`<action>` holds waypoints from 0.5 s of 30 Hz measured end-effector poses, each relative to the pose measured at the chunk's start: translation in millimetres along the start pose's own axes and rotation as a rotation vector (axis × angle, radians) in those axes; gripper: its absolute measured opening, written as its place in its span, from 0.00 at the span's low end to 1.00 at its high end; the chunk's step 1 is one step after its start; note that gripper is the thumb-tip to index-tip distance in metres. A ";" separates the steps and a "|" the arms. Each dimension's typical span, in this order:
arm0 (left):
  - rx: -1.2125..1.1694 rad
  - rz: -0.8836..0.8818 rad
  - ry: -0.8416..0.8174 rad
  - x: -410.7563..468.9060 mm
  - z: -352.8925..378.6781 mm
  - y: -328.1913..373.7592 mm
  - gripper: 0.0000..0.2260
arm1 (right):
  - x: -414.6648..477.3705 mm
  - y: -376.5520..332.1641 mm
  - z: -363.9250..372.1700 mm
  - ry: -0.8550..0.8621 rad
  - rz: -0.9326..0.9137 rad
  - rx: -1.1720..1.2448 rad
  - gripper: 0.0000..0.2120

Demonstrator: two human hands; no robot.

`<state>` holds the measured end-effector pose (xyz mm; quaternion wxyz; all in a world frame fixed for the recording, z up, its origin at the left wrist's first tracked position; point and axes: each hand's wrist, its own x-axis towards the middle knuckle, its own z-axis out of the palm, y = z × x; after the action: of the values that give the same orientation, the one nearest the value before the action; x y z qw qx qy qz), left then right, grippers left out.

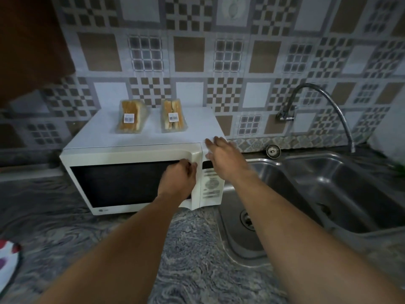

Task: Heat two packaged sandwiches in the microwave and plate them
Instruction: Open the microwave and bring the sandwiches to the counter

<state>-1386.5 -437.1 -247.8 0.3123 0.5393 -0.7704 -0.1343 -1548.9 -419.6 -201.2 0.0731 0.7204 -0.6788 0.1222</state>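
1. On the bench (192, 249), toward its rear edge and just left of the sink (350, 194): a white microwave (122, 154), dark window facing forward.
2. On the microwave's flat top, side by side but apart: two wedge sandwiches in clear wrap, each with a barcode label.
3. Left sandwich pack (130, 116) toward the top's left rear; right sandwich pack (173, 116) about mid-width, also toward the rear.
4. Left hand (179, 174): fingers curled round the upper right edge of the microwave door (122, 183), gripping it.
5. Right hand (221, 156): fingers straight and a little spread, palm down, resting flat on the front right corner of the microwave's top, just above the control panel (211, 185).
6. Both packs behind the hands and touched by neither; right sandwich pack the nearer one, up and slightly left of the left hand, well left of the right hand's fingertips.
7. Door seemingly closed; ajar or not, cannot tell.
8. Along the bench's right side: a double steel sink, with a curved flexible tap (285, 116) on the tiled wall above and a round metal strainer (273, 150) at the rear edge.
9. At the bench's front left corner: a red, white and purple patterned item (6, 260), cut off by the frame.
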 end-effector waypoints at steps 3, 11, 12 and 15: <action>-0.065 -0.070 0.006 4.3 3.8 5.0 0.14 | 2.5 7.2 0.0 -0.002 -0.033 0.002 0.25; -0.199 -0.313 0.038 -3.5 20.9 21.9 0.18 | 4.8 16.7 -5.5 0.039 -0.116 0.006 0.21; -0.220 -0.340 0.017 -5.4 25.2 24.5 0.19 | 5.5 17.6 -5.6 0.039 -0.112 0.015 0.21; -0.276 -0.410 0.010 -9.7 34.6 28.7 0.18 | 7.0 20.2 -2.6 0.034 -0.118 0.026 0.19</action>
<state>-1427.4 -421.8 -262.0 0.3532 0.6373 -0.6176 -0.2961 -1568.8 -427.0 -198.0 0.0821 0.7578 -0.6322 0.1387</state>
